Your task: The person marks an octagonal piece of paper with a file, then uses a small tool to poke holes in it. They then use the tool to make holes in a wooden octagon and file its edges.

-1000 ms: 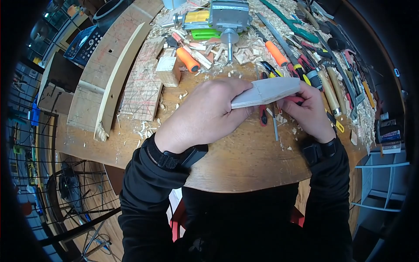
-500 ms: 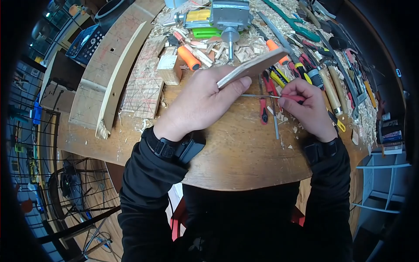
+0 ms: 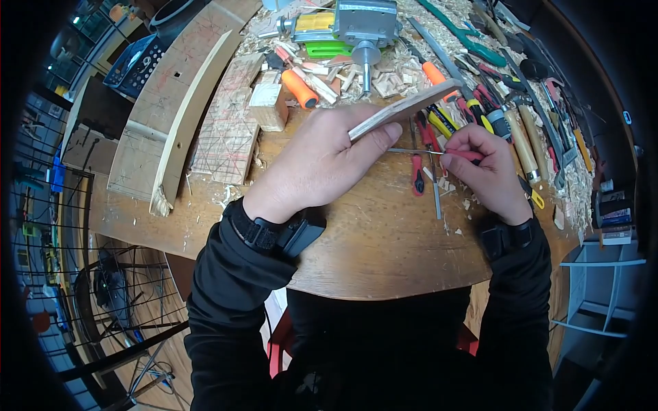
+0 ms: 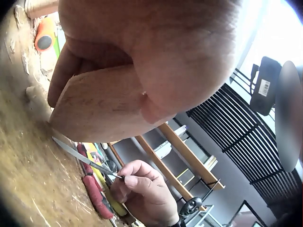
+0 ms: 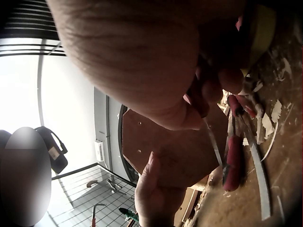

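Note:
My left hand (image 3: 319,154) grips a flat, thin wooden piece (image 3: 404,108) with angled ends, tilted up on edge above the table. In the left wrist view the face of the wooden piece (image 4: 99,104) shows under the thumb. My right hand (image 3: 488,168) pinches the red handle (image 3: 466,155) of a slim metal file, whose blade (image 3: 415,151) points left, below the piece. The right wrist view shows the blade (image 5: 213,142) in front of the piece (image 5: 175,142); whether they touch, I cannot tell.
Red-handled tools (image 3: 417,175) lie on the table between the hands. Behind stand a vise (image 3: 367,27) and a wooden block (image 3: 269,106) among shavings. Long boards (image 3: 179,130) lie left; pliers, chisels (image 3: 522,147) and other tools lie right.
The wooden piece has turned from lying flat to standing on edge, uncovering the file blade. Over the last half second both hands have barely moved.

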`<state>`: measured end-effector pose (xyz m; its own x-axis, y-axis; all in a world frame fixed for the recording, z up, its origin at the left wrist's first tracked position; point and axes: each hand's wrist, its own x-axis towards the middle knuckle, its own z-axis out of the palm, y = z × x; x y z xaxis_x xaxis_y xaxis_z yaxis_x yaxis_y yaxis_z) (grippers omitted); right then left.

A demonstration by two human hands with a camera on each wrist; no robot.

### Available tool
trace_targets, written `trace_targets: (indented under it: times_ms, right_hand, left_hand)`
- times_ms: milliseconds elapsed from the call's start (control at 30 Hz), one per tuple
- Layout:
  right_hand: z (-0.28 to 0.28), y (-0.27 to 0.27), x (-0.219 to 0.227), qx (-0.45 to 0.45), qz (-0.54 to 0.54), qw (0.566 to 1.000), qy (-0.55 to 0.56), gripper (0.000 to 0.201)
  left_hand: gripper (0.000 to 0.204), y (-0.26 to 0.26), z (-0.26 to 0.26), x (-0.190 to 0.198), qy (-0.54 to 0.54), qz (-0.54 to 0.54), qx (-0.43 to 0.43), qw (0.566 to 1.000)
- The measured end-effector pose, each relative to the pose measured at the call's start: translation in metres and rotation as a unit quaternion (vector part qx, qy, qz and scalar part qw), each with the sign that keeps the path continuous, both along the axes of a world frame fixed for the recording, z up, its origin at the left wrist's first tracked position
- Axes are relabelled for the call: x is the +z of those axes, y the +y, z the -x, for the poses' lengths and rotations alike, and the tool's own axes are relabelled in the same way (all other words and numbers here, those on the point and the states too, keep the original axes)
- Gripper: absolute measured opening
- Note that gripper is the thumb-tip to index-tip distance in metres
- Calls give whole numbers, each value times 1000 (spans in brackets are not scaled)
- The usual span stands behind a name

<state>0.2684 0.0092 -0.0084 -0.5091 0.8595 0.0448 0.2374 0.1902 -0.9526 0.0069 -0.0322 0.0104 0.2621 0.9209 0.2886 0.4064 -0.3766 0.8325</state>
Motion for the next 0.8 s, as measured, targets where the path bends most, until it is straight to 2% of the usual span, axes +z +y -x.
trace_targets:
  times_ms: [67, 167, 400, 467, 567, 600, 667, 800]
  right_hand:
    - [0, 1, -1, 0, -2, 1000, -1, 12]
    - [0, 0, 0, 0, -3, 1000, -2, 12]
    - [0, 0, 0, 2, -13, 1000, -8, 12]
    - [0, 0, 0, 2, -10, 1000, -8, 12]
    - [0, 0, 0, 2, -7, 1000, -7, 12]
    - [0, 0, 0, 2, -7, 1000, -7, 12]
    - [0, 0, 0, 2, -8, 1000, -8, 12]
    - [0, 0, 0, 2, -11, 1000, -7, 12]
  left_hand:
    - [32, -1, 3, 5, 31, 57, -19, 998]
    - [32, -2, 3, 6, 18, 67, -17, 997]
    - [32, -1, 1, 3, 7, 66, -12, 998]
    - [30, 1, -1, -3, -20, 6, 3, 1000]
    - [30, 1, -1, -3, -19, -4, 3, 1000]
    - [30, 0, 0, -1, -19, -3, 3, 1000]
    - [33, -1, 2, 4, 14, 66, -11, 998]
    - [33, 0, 3, 4, 24, 60, -15, 998]
